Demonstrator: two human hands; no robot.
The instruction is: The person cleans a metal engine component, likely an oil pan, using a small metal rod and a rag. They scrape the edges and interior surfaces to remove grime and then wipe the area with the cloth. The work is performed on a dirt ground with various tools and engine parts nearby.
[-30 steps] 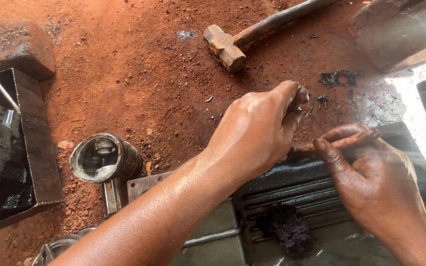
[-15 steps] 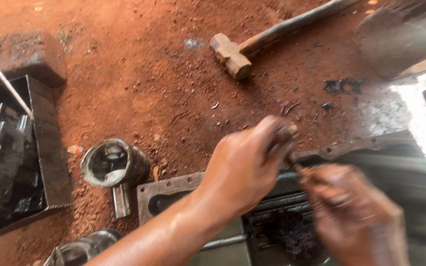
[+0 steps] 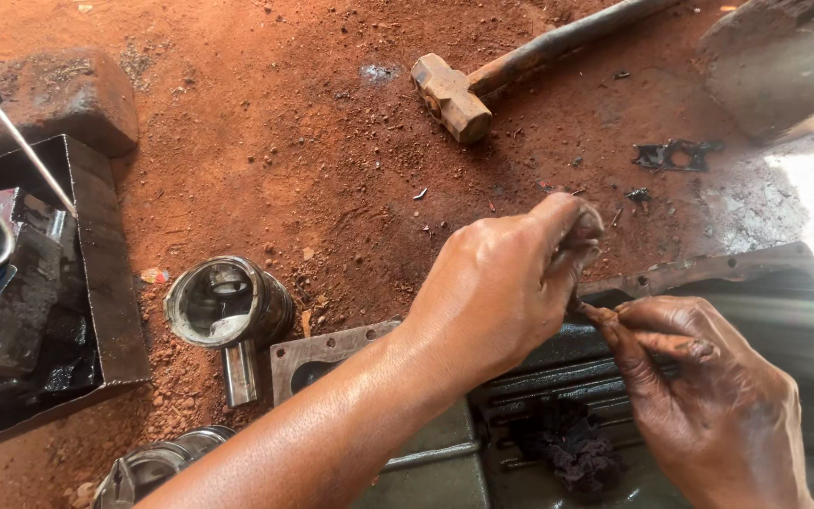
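Observation:
My left hand (image 3: 506, 287) reaches in from the lower left, its fingers pinched together over the rim of a dark, greasy metal engine housing (image 3: 708, 273). My right hand (image 3: 708, 405) comes up from the lower right and grips a thin brown piece (image 3: 598, 312) between thumb and fingers. The left fingertips close on the tip of that same piece, and most of it is hidden by the fingers. A dark rag (image 3: 572, 451) lies in the housing just below both hands.
A piston (image 3: 228, 306) lies on the red dirt left of my forearm, another (image 3: 157, 464) at the bottom edge. A hammer (image 3: 451, 94) lies farther away. A dark metal tray (image 3: 96, 283) of parts stands at the left, with a stone block (image 3: 73, 94) behind it.
My hands were apart a second ago; they have come together at the housing rim, and the left fingers now pinch where the right hand holds the thin piece.

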